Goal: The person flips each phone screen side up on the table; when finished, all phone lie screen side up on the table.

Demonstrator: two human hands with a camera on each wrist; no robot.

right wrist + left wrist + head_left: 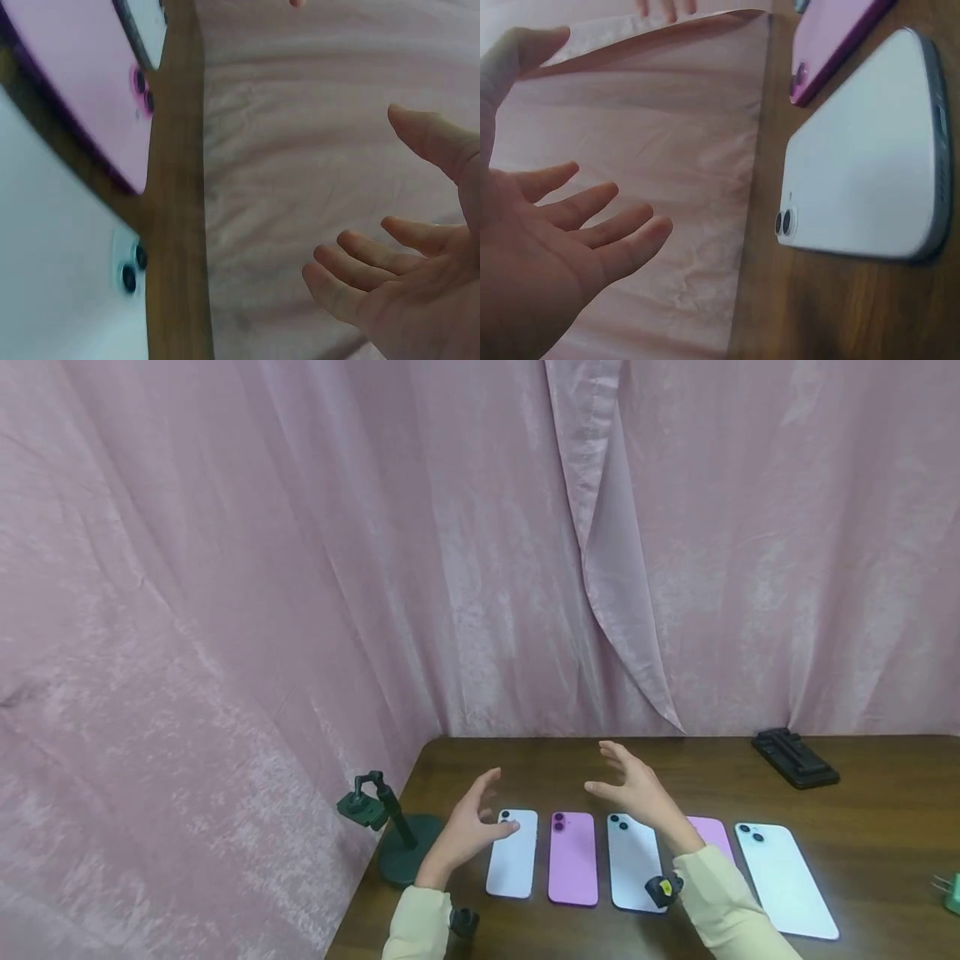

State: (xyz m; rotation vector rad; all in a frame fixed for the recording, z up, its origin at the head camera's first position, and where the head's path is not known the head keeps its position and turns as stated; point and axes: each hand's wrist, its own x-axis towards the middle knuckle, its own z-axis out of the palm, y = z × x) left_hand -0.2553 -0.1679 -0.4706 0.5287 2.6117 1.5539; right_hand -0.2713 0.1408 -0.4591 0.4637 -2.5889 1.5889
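Note:
Several phones lie back-up in a row on the brown table. From left to right in the head view come a white phone, a pink phone, a pale blue-white phone, a second pink phone and a larger white phone. My left hand hovers by the leftmost white phone, fingers spread and holding nothing. Above the third and fourth phones my right hand is also spread and holds nothing; its forearm partly hides them. Both palms, left and right, look bare.
A dark green folding stand with a round base occupies the table's left edge. Near the back right lies a black folded holder. A green plug shows at the right edge. Pink curtains hang behind the table.

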